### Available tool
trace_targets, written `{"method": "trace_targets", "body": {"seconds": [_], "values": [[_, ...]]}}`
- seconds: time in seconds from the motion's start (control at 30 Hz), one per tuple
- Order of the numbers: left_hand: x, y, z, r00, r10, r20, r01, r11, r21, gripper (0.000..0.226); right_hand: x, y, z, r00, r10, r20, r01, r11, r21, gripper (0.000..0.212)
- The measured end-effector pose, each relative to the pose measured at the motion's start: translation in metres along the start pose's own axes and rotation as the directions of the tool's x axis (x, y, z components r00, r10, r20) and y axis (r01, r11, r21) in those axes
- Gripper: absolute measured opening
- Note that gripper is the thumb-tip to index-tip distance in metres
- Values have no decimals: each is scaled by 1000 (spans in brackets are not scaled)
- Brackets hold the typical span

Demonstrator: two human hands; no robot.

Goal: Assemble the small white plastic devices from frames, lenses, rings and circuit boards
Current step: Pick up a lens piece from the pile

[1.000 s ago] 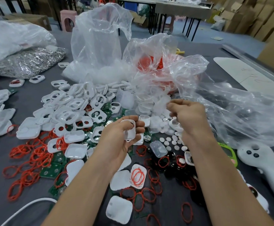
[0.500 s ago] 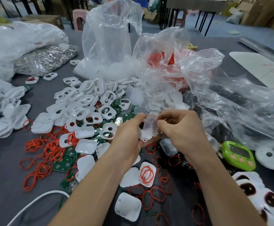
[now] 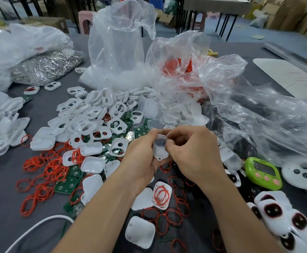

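My left hand (image 3: pixel 141 157) grips a small white plastic frame (image 3: pixel 159 148) upright over the table's middle, its little loop pointing down. My right hand (image 3: pixel 193 152) meets it from the right, and its fingertips press a small part into the frame's face; the part itself is mostly hidden. Behind the hands lies a heap of white frames (image 3: pixel 87 117) with two holes each. Green circuit boards (image 3: pixel 67 185) and red rings (image 3: pixel 45 172) are scattered at the left. White shell halves (image 3: pixel 92 164) lie among them.
Clear plastic bags (image 3: pixel 123 52) of parts stand behind, and one bag (image 3: pixel 258 110) sprawls right. A green timer (image 3: pixel 263 173) and assembled white devices with dark lenses (image 3: pixel 284 221) lie at the right. A white cable (image 3: pixel 36 225) runs at lower left.
My right hand came back from the small white parts behind and joined the left hand at the frame. The camera tilted, so the timer and assembled devices came into view.
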State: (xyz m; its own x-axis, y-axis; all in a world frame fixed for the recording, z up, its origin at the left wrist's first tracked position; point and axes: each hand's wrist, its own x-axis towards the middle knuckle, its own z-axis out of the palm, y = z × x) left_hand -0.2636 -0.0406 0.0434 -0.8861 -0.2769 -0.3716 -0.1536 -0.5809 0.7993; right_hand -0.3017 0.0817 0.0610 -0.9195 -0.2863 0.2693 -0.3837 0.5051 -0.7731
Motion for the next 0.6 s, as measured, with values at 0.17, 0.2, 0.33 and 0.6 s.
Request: {"method": "trace_targets", "body": {"seconds": [0.17, 0.2, 0.33, 0.6], "values": [[3, 0, 0, 1000, -12, 20, 13, 998, -53, 44, 5, 2, -10, 940, 330, 92, -326, 781, 533, 9], [4, 0, -1, 1000, -11, 24, 12, 998, -56, 45, 5, 2, -12, 921, 359, 150, -374, 715, 591, 13], [4, -1, -2, 998, 22, 57, -20, 999, -33, 40, 7, 1, -12, 860, 386, 334, -508, 582, 634, 14], [2, -3, -1, 984, 55, 169, -76, 990, 120, 21, 1, 3, -12, 899, 371, 233, -428, 858, 283, 17]]}}
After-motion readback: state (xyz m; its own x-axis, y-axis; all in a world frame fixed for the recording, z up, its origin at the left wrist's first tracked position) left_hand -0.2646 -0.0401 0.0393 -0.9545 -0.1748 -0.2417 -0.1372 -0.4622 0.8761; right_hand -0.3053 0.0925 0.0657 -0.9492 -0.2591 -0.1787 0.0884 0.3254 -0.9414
